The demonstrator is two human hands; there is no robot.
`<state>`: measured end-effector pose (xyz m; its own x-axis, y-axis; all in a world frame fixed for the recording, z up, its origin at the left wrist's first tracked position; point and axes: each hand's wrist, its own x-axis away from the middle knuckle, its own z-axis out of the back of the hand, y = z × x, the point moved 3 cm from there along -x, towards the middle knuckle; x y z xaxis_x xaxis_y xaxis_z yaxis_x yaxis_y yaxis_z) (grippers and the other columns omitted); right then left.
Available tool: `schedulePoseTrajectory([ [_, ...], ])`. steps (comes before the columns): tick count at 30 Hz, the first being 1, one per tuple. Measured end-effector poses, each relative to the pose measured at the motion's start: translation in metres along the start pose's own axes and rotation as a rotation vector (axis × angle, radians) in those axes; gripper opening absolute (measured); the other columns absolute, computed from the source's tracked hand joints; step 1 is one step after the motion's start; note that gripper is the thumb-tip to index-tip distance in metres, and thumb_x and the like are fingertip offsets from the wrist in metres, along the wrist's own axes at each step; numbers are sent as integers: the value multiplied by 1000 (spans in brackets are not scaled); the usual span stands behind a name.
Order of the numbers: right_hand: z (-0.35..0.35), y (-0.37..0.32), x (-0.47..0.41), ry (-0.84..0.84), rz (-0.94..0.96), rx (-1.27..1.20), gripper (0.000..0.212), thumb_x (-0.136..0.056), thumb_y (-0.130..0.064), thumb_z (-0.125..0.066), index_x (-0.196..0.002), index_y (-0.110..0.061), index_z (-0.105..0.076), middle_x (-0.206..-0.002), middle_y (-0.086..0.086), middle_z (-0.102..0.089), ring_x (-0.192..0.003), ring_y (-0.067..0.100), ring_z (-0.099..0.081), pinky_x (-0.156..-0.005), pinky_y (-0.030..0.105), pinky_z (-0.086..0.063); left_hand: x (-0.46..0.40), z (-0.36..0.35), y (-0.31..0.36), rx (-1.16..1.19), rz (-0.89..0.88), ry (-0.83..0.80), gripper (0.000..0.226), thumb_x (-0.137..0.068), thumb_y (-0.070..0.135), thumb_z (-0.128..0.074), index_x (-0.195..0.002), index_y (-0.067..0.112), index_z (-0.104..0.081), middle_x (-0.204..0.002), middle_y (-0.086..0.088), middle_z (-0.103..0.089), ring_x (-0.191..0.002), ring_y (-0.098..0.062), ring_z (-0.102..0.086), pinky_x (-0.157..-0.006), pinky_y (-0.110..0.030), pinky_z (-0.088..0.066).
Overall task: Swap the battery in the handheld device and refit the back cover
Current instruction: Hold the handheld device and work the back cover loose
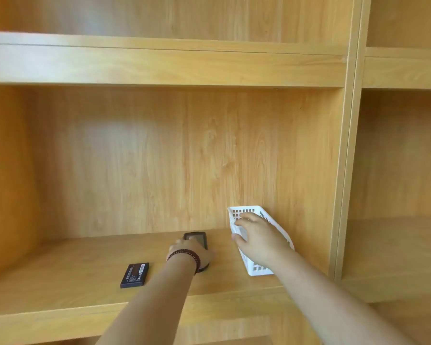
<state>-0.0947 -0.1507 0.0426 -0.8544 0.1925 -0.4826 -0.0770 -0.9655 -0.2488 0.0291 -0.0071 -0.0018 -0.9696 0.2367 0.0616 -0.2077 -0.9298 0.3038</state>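
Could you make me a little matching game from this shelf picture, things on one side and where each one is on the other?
Things:
1. battery
2. handheld device
3. white basket
4. beaded bracelet

Places:
A. under the right hand, at the right end of the shelf
B. round the left wrist
C. lying alone on the shelf, left of both arms
D. under the left hand, mid-shelf

Pairs: 1-C, 2-D, 3-A, 4-B

Both forearms are bare, with no sleeves showing. A dark red beaded bracelet (184, 255) wraps twice around the left wrist. The right wrist wears nothing.
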Motion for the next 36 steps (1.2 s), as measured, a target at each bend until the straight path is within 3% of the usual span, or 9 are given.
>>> schedulePoseTrajectory([
  [7,-7,1,2,-66,-25,4,42,-96,-44,-49,-131,-23,-58,-148,-11,-41,-131,11,-45,-99,32,-45,-6,-12,-3,20,5,23,84,-76,61,-59,-143,16,-34,-133,-13,-48,-119,-30,-49,-87,-39,-51],
  [10,-6,-1,3,-44,-11,-10,40,-95,-43,-50,-129,-24,-59,-146,-12,-43,-129,11,-47,-98,31,-45,-7,-5,-11,87,7,61,72,-78,58,-56,-133,14,-42,-105,-4,-60,-97,-24,-58,-71,-32,-52],
  [12,-6,-2,2,-32,-6,-31,39,-95,-43,-50,-128,-24,-59,-144,-13,-44,-127,11,-48,-96,29,-45,-10,0,-17,239,42,53,63,-79,58,-53,-123,14,-49,-83,0,-57,-74,-18,-58,-57,-28,-46],
  [15,-5,-5,0,-21,-5,-51,39,-95,-44,-50,-128,-26,-59,-144,-15,-43,-126,9,-49,-95,28,-45,-14,10,-24,627,45,-21,52,-82,61,-49,-92,10,-59,-75,-6,-64,-58,-21,-58,-56,-26,-45],
  [21,-3,-19,-6,36,5,-169,35,-94,-41,-53,-124,-23,-62,-143,-11,-47,-135,10,-41,-105,31,-39,-3,25,-28,1536,-145,-291,45,-94,39,-39,-112,5,-62,-98,-23,-67,-73,-31,-64,-51,-32,-48],
  [25,-10,-33,-11,49,-57,-316,41,-94,-43,-54,-129,-23,-58,-147,-7,-46,-138,12,-37,-101,25,-32,13,28,-17,1925,-265,-523,55,-96,34,-31,-119,-5,-62,-106,-29,-68,-80,-38,-68,-61,-38,-58],
  [30,-23,-43,-16,-30,-234,-621,60,-94,-52,-48,-145,-21,-41,-143,-3,-53,-132,16,-47,-103,30,-36,28,8,-10,2063,-332,-560,71,-93,59,-40,-118,-3,-66,-111,-27,-69,-86,-34,-70,-65,-38,-61],
  [33,-27,-48,-15,-51,-221,-787,39,-95,-43,-53,-132,-29,-56,-126,-10,-66,-117,12,-61,-94,28,-47,35,-3,-11,2090,-356,-569,68,-85,55,-49,-122,-1,-63,-122,-28,-65,-98,-36,-69,-75,-43,-61],
  [36,-30,-49,-13,-39,-233,-942,25,-93,-26,-61,-118,-26,-64,-114,-8,-71,-107,11,-66,-94,32,-52,37,-12,-14,2014,-340,-565,58,-93,47,-45,-124,0,-61,-122,-28,-64,-105,-37,-67,-87,-48,-57],
])
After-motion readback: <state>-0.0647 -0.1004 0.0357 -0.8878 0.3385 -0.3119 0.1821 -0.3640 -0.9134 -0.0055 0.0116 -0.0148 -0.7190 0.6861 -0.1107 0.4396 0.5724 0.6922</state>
